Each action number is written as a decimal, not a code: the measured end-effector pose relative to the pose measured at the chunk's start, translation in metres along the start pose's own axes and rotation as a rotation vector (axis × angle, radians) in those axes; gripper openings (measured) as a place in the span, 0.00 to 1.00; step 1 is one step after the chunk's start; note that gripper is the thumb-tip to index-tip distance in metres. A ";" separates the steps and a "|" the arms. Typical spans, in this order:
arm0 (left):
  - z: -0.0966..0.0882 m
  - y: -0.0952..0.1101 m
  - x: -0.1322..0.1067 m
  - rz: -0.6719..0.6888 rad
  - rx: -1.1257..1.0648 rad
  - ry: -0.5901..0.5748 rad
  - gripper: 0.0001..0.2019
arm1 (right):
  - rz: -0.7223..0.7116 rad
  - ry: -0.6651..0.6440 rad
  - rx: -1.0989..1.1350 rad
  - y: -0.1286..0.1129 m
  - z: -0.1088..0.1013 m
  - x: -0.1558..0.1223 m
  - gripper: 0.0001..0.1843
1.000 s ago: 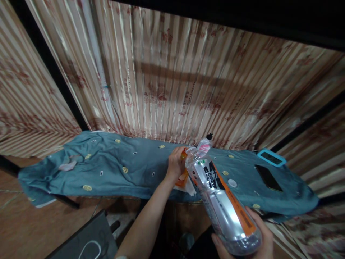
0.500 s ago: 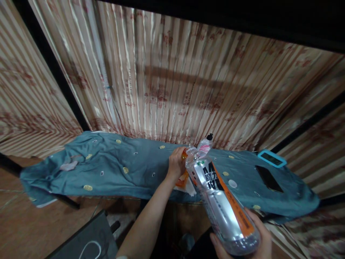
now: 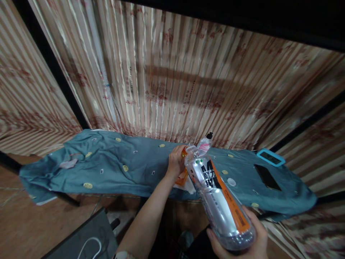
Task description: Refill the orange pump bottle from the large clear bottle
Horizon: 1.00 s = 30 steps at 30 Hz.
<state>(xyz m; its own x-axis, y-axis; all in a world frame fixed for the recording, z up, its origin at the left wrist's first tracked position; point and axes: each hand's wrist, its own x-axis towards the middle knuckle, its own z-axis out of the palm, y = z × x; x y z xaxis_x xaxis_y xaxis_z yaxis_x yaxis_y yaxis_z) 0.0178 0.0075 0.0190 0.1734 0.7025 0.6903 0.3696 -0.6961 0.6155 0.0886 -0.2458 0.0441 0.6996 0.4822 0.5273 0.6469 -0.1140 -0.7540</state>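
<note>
In my right hand (image 3: 250,241) I hold a big clear plastic bottle (image 3: 215,194) by its base. It has a silver, black and orange label, and it tilts with its neck pointing away from me toward the left. My left hand (image 3: 176,160) is closed around a small amber-orange container (image 3: 184,152), mostly hidden by my fingers, right beside the bottle's mouth. Whether the two touch, I cannot tell. Behind the neck stands a small clear bottle (image 3: 205,144) with a black cap and pink print. An orange packet (image 3: 182,178) and a white tissue (image 3: 189,187) lie below my left hand.
A blue-green patterned cloth (image 3: 142,158) covers the narrow table. On its right lie a white disc (image 3: 231,182), a black phone (image 3: 267,177) and a blue-framed device (image 3: 271,157). A pale crumpled piece (image 3: 68,164) lies left. Striped curtains (image 3: 172,82) hang behind, with dark posts (image 3: 54,68) at the sides.
Almost nothing has moved. The large bottle's base and my right hand have shifted slightly left and up in view; my left hand stays by the bottle's mouth.
</note>
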 end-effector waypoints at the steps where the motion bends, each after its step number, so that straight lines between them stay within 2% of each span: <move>1: 0.000 0.000 0.000 0.004 -0.003 0.003 0.07 | -0.011 0.000 -0.007 0.000 0.000 0.000 0.52; 5: 0.000 0.001 0.000 0.004 -0.018 0.000 0.08 | -0.042 -0.010 0.010 0.003 0.000 -0.001 0.55; 20: -0.003 0.002 0.001 -0.039 0.006 -0.040 0.06 | -0.150 -0.001 0.065 0.023 0.006 -0.004 0.53; 26: -0.001 0.002 0.002 -0.081 0.008 -0.037 0.06 | -0.061 -0.036 0.082 0.022 0.005 -0.005 0.55; 30: -0.002 0.003 0.003 -0.107 0.021 -0.041 0.07 | -0.048 -0.059 0.092 0.034 0.004 -0.002 0.55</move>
<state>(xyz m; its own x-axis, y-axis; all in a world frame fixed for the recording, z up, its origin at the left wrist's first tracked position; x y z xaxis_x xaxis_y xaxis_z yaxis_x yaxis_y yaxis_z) 0.0175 0.0070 0.0235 0.1690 0.7787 0.6042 0.4071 -0.6134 0.6767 0.1077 -0.2476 0.0162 0.6475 0.5358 0.5419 0.6470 -0.0108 -0.7624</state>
